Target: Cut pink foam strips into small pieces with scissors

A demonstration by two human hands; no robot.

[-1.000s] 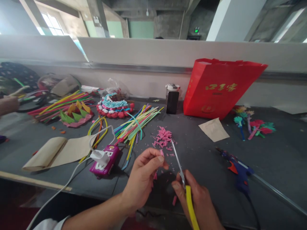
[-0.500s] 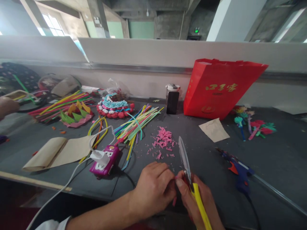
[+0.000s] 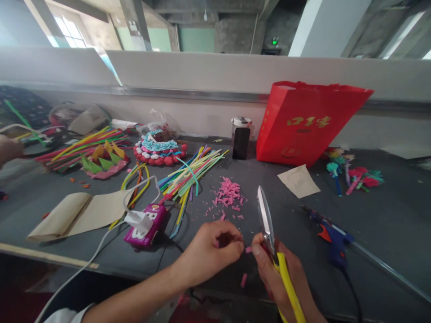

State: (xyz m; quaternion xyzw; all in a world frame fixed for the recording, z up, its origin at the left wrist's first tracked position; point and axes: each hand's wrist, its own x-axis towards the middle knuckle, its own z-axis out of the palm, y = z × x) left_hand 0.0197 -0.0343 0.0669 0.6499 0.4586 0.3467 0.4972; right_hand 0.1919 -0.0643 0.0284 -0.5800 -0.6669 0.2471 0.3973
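My right hand point(image 3: 281, 280) grips a pair of scissors point(image 3: 266, 220) with yellow handles, blades closed and pointing away from me. My left hand point(image 3: 210, 251) is curled shut just left of it, pinching a small pink piece between its fingertips. The two hands nearly touch above the near edge of the dark table point(image 3: 387, 224). Another pink scrap point(image 3: 243, 280) lies below them. A heap of pink cuttings point(image 3: 228, 194) lies a little farther out.
Colourful strips point(image 3: 191, 172) fan out left of the cuttings. A magenta device point(image 3: 145, 226) with a white cable sits near left, a blue glue gun point(image 3: 332, 237) at right. A red bag point(image 3: 306, 121), a bottle point(image 3: 240, 139), a decorated round piece point(image 3: 157, 150) and brown paper point(image 3: 77, 213) stand behind. Another person's hand point(image 3: 8, 148) shows far left.
My left hand dropped from a raised pinch toward the right hand and closed beside it. The scissors swung upright, their blades now pointing away. The heap of cuttings stayed put.
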